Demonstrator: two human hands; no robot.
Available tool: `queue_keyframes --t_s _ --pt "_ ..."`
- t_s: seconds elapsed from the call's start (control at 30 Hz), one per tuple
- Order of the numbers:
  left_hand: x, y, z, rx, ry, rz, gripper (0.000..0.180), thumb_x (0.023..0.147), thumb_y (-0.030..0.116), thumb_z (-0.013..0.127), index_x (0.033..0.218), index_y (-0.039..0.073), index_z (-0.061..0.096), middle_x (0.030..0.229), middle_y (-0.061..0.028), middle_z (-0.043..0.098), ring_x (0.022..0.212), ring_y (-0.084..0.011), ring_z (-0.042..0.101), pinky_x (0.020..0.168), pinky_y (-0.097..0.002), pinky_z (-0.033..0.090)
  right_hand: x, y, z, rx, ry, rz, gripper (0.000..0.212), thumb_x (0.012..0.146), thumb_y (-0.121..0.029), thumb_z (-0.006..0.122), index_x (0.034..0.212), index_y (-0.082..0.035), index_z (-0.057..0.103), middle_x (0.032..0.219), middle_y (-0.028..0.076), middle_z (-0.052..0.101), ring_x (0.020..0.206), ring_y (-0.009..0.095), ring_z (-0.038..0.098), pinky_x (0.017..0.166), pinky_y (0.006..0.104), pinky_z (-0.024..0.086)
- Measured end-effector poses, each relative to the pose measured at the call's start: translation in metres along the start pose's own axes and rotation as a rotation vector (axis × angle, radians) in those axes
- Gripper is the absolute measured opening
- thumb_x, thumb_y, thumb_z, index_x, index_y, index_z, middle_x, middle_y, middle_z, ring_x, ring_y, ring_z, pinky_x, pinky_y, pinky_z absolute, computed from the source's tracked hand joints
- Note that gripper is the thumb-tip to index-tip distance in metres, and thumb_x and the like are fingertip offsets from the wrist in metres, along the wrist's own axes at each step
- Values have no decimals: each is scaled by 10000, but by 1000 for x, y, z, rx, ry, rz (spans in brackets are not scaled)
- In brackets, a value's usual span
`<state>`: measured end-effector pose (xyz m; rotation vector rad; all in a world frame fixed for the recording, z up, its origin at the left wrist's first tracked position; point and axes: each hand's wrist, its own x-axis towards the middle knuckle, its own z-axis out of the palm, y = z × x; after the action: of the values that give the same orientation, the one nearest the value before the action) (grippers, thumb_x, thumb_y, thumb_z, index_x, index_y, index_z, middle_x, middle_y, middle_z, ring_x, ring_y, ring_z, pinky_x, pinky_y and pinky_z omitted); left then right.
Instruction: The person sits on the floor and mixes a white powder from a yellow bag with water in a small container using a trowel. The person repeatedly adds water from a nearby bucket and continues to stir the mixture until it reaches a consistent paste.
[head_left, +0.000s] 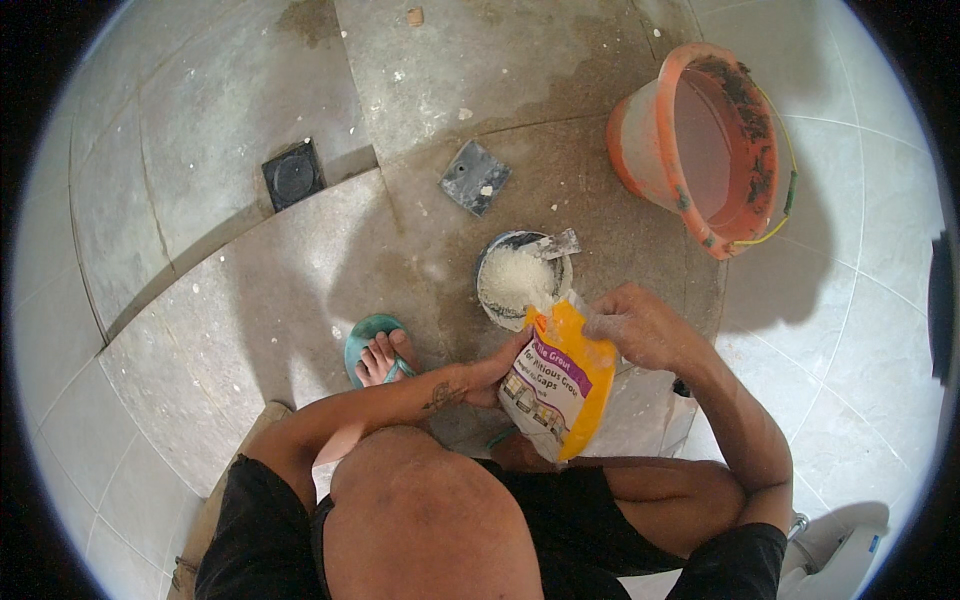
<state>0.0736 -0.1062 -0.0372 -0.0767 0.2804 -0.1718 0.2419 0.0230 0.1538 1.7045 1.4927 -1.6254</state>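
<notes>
A bare knee (430, 500) fills the bottom of the view, and beyond it a yellow, white and purple bag (556, 375) leans with its torn mouth over a bowl (500, 318) on the floor. The left hand (492, 382) grips the bag along its left side, low on the body; the right hand (635, 325) pinches the upper right corner beside the mouth, thumb and fingers closed on the film. White powder (515, 275) is already heaped in the bowl, and a trail of it joins the heap to the bag's mouth, so the pouring looks well under way. The bag's lower part bulges, so some is probably left inside, though how much cannot be told. The heap looks dry and loose, with no mixed paste showing in it, so mixing seems not yet done. A scraper (557, 244) lies across the bowl's far right side, its end over the rim. Farther off to the right, apart from the bowl, an orange bucket (640, 140) with a yellow handle holds cloudy water (703, 150). The floor (420, 270) is grey, stained brown in patches and flecked with pale spots; a grey square plate (475, 178) lies beyond the bowl, and a black square piece (293, 176) sits near a ledge edge to the left. A foot in a teal flip-flop (357, 350) rests left of the bowl. Pale tiles (850, 330) line the right, with part of a white fixture (835, 565) at the lower corner.
</notes>
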Motion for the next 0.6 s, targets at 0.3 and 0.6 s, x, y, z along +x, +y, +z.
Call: queue_keyframes --t_s 0.3,0.6 --pt "-11 -15 -17 80 -5 -28 957 781 819 338 1462 146 328 1481 -71 396 1332 -276 405 1103 -525 305 -29 1 -4 -176 -106 45 321 823 -261 618 705 36 591 575 142 511 533 208 458 550 387 386" --pt "-19 -8 -3 637 11 212 1063 645 646 755 1417 73 300 1373 -162 469 1277 -289 435 1064 -471 366 -112 7 20 -347 -54 31 269 878 -241 562 826 12 639 731 254 615 745 433 620 680 499 482"
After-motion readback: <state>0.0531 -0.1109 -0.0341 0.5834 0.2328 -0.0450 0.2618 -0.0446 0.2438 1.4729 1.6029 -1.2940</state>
